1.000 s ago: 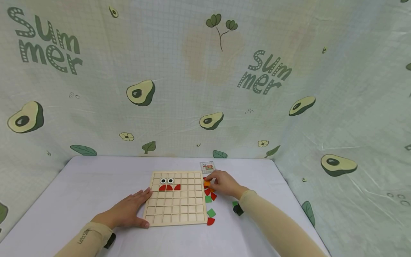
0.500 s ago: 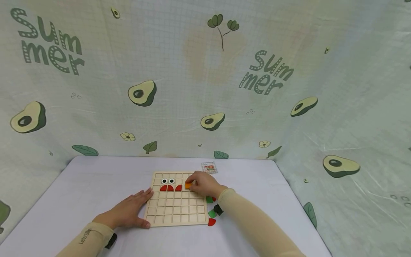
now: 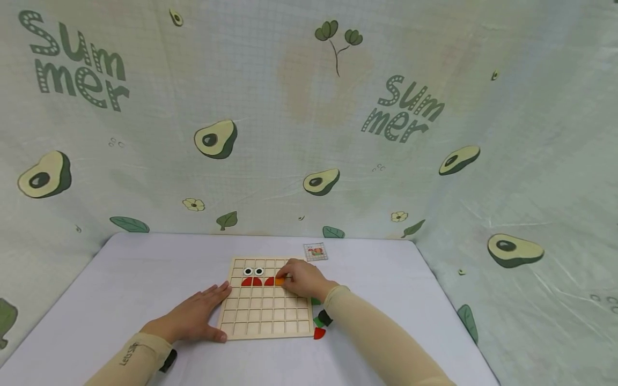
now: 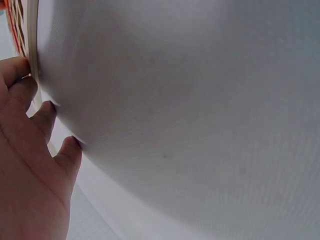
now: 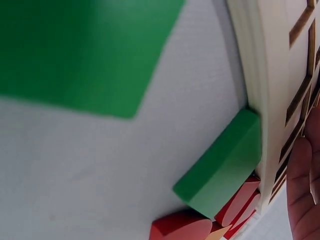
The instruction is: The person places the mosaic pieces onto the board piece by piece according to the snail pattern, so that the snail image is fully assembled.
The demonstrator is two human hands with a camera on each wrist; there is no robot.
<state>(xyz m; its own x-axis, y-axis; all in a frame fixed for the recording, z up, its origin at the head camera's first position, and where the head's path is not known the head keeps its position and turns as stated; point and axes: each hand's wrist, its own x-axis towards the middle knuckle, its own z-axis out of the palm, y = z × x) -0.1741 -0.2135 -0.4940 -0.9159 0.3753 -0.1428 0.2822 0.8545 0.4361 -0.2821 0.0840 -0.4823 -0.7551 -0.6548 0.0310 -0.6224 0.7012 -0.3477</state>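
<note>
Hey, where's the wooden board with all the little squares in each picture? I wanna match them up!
Head: low, a little left of the middle; that's the wooden grid board, with the right hand over its upper right part.
Left wrist: top left corner, just its edge and some grid, beside the left hand.
Right wrist: along the right side, coming down from the top.
Shared landmark: the white tabletop.
</note>
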